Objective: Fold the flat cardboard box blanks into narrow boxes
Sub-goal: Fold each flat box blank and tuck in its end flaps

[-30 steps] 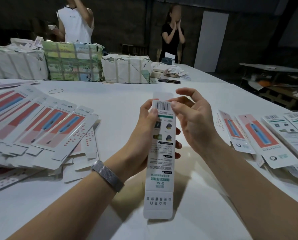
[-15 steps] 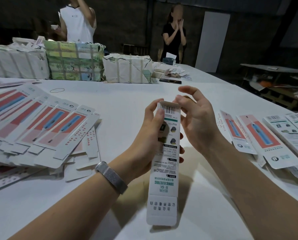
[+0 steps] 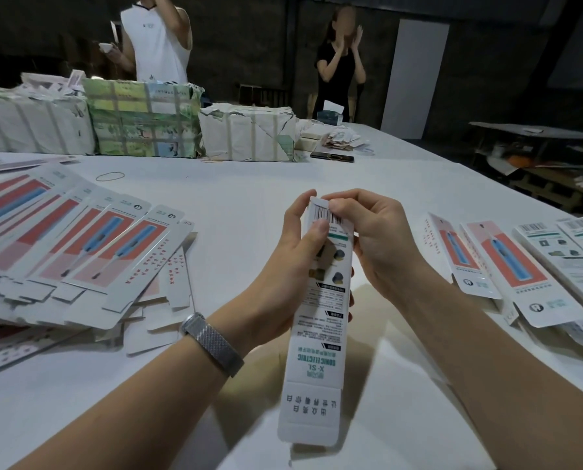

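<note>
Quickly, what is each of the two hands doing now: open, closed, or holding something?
Left hand: holds the narrow box around its upper half.
Right hand: fingers curled, pinching the far end of the same box.

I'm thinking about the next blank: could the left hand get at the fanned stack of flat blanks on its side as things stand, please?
Probably not straight away: the left hand grips the narrow box. The flat blanks lie uncovered beside that forearm, so the path itself looks free.
</note>
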`<action>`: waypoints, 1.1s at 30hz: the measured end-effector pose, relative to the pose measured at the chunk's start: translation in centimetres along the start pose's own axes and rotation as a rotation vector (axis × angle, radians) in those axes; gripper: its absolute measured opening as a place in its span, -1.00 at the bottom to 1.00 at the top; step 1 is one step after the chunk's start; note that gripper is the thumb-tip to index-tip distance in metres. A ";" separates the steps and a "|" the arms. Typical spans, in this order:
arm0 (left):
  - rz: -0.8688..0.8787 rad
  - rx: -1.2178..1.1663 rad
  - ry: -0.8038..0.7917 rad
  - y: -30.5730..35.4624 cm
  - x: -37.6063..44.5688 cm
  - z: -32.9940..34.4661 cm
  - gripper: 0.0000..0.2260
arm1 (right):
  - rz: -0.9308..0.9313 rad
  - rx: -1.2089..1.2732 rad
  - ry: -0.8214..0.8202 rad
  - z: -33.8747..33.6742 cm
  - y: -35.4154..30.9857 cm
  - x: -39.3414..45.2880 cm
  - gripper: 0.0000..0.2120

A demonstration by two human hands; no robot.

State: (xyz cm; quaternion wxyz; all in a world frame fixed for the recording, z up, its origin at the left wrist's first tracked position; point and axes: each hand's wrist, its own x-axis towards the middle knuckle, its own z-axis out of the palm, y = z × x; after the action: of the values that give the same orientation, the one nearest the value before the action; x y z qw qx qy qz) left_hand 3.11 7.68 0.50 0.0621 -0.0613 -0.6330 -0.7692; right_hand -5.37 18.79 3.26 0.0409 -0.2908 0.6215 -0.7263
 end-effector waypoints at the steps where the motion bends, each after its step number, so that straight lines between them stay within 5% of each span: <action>1: -0.002 -0.003 -0.004 0.0 0.0 0.0 -0.62 | -0.004 -0.005 0.011 0.0 0.0 0.0 -0.85; 10: 0.043 -0.003 -0.038 0.2 -0.4 0.0 -0.54 | 0.021 -0.002 -0.016 -0.7 -0.5 0.2 -0.81; 18: 0.061 0.019 -0.035 0.4 -0.6 -0.3 -0.69 | 0.051 0.036 -0.184 -1.4 -1.0 0.4 -0.73; 28: 0.074 -0.004 -0.019 0.4 -0.5 -0.8 -0.81 | -0.036 -0.020 -0.166 -0.9 -0.3 0.3 -0.62; 33: 0.123 0.028 0.035 1.0 -0.5 -0.6 -0.84 | 0.122 0.175 -0.238 -0.6 0.3 0.2 -0.43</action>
State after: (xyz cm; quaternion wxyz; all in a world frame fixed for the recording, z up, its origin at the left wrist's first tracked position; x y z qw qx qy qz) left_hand 3.79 6.90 1.23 0.1215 -0.0857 -0.6376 -0.7559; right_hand -5.91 19.15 3.07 0.1834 -0.3320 0.5632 -0.7341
